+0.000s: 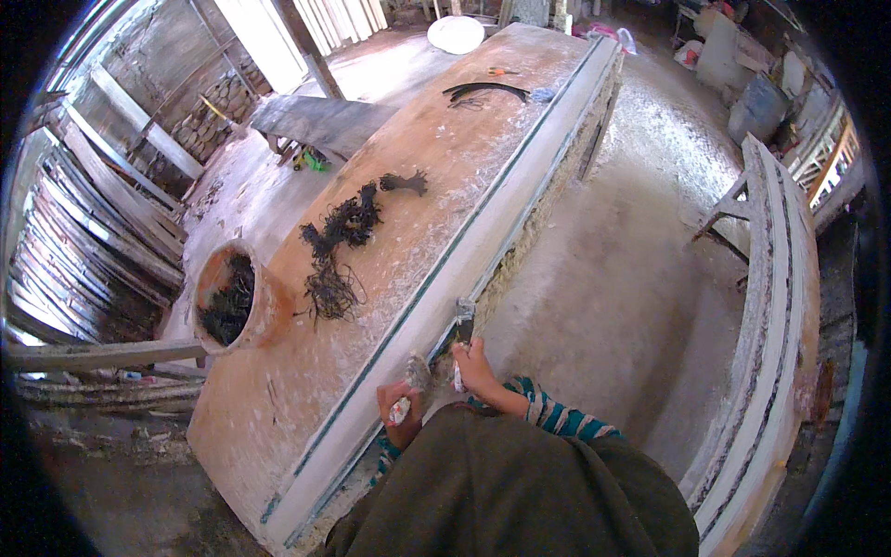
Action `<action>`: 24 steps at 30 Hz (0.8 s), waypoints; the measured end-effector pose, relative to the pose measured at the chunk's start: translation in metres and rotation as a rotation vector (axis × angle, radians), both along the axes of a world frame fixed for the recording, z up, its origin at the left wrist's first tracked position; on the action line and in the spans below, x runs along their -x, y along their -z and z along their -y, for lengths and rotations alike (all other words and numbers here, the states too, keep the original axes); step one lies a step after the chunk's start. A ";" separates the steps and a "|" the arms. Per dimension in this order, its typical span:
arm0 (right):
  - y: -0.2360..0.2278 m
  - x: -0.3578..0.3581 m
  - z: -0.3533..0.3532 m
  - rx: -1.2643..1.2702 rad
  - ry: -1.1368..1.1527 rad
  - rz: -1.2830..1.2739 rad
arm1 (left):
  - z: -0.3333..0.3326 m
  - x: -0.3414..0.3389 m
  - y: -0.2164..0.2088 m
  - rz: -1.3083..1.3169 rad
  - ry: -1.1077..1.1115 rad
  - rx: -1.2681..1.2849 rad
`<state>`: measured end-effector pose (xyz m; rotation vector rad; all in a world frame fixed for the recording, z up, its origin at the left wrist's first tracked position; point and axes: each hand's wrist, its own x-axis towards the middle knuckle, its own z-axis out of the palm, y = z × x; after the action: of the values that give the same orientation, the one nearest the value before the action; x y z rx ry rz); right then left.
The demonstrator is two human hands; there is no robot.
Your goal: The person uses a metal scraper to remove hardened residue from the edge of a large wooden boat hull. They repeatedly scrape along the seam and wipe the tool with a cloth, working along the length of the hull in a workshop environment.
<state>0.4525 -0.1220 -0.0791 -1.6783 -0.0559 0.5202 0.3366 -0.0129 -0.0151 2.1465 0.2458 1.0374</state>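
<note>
Dusty workshop: right hand (476, 360) grips a chisel (463, 322) at the plank edge (436, 306), left hand (401, 404) clutching a mallet (417, 373).

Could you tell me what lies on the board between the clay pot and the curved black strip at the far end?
In the head view, clumps of dark fibre lie on the board between clay pot and black strip.

Slab (408, 251) was pale tan, dusted white, with a thin dark-green line along its white edge. Pot (264, 311) terracotta orange, fibres (345, 227) black. Sleeve (557, 416) striped teal and dark. Floor (603, 278) whitish grey.
</note>
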 end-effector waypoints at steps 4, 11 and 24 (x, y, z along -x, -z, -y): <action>-0.017 0.030 -0.003 0.061 -0.039 0.176 | -0.011 0.003 0.000 0.001 0.053 -0.002; 0.024 0.004 -0.019 0.083 0.159 -0.012 | -0.021 0.003 0.016 -0.031 0.145 -0.003; 0.028 0.007 -0.018 -0.027 0.214 -0.191 | -0.036 0.004 0.023 -0.093 0.268 0.051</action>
<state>0.4457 -0.1042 -0.1072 -1.5789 0.2523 0.5118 0.3329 0.0226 -0.0379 2.1141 0.0257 0.7712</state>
